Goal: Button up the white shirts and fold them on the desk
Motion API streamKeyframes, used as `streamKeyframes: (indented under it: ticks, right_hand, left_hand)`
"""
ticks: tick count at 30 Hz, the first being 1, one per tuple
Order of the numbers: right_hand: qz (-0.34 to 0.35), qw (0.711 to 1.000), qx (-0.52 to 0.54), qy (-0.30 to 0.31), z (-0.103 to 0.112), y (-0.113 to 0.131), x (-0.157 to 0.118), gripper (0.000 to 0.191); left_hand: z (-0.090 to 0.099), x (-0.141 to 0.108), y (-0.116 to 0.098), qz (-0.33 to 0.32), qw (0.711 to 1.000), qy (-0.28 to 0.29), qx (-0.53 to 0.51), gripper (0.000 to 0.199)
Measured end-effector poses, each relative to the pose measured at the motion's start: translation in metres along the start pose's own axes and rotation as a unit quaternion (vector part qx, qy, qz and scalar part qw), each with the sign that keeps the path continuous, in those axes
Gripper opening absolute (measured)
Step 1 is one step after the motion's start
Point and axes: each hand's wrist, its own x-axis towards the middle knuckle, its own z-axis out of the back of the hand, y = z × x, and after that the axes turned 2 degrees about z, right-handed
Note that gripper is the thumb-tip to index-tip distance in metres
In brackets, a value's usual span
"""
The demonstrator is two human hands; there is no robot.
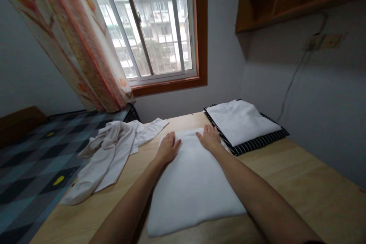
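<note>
A white folded garment lies flat on the wooden table in front of me; its exact kind does not show. My left hand rests on its far left edge with the fingers stretched out. On the far right edge lies my right hand, flat, its fingers spread a little. Just beyond that hand is a stack with another folded white cloth on top of a black-and-white striped cloth.
A crumpled white garment lies along the table's left edge. Left of the table is a bed with a checked cover. A curtained window is ahead, and a wooden shelf hangs at upper right.
</note>
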Motion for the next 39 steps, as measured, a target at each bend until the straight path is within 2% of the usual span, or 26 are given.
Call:
streamKeyframes:
  ticks: [2,5,8,11,13,16,20,24,28,31,33,35,37,39]
  right_hand:
    - [-0.001,1.0,0.005,0.001,0.003,0.0,-0.001,0.074]
    - [0.022,1.0,0.01,-0.018,0.012,0.008,-0.006,0.067]
    - [0.107,0.993,0.028,-0.038,0.017,0.034,-0.018,0.063]
    - [0.206,0.977,0.052,0.027,0.014,0.061,-0.031,0.063]
    - [0.213,0.972,0.05,0.085,0.011,0.067,-0.036,0.065]
    - [0.173,0.977,0.027,0.119,0.009,0.051,-0.037,0.071]
    - [0.139,0.983,-0.015,0.116,0.015,0.009,-0.039,0.077]
    - [0.116,0.987,-0.049,0.103,0.024,-0.022,-0.056,0.079]
    - [0.113,0.987,-0.062,0.097,0.032,-0.037,-0.078,0.077]
    - [0.111,0.987,-0.064,0.1,0.046,-0.035,-0.091,0.073]
    - [0.118,0.987,-0.054,0.096,0.058,-0.026,-0.099,0.067]
    - [0.146,0.986,-0.031,0.077,0.07,-0.01,-0.11,0.064]
    - [0.202,0.978,0.001,0.055,0.075,0.009,-0.124,0.064]
    - [0.266,0.962,0.027,0.053,0.074,0.024,-0.139,0.064]
  left_hand:
    - [0.004,-0.021,-0.003,-0.017,0.997,0.018,0.067,0.062]
    - [0.006,-0.049,-0.009,-0.026,0.993,0.044,0.111,0.068]
    - [0.004,-0.063,-0.013,-0.021,0.99,0.065,0.12,0.072]
    - [0.001,-0.065,-0.014,-0.017,0.99,0.064,0.122,0.072]
    - [0.0,-0.063,-0.013,-0.014,0.991,0.064,0.121,0.072]
    - [0.001,-0.061,-0.01,0.003,0.99,0.069,0.122,0.076]
    - [0.006,-0.061,-0.005,0.03,0.989,0.079,0.12,0.08]
    - [0.007,-0.061,0.0,0.037,0.989,0.079,0.12,0.08]
    - [0.009,-0.058,0.005,0.028,0.988,0.083,0.125,0.079]
    - [0.018,-0.055,-0.001,0.018,0.985,0.096,0.139,0.077]
    - [0.027,-0.06,-0.014,0.01,0.983,0.093,0.158,0.07]
    - [0.033,-0.074,-0.031,-0.018,0.983,0.068,0.167,0.059]
    - [0.034,-0.096,-0.048,-0.073,0.984,0.055,0.151,0.052]
    - [0.031,-0.121,-0.06,-0.122,0.982,0.079,0.118,0.051]
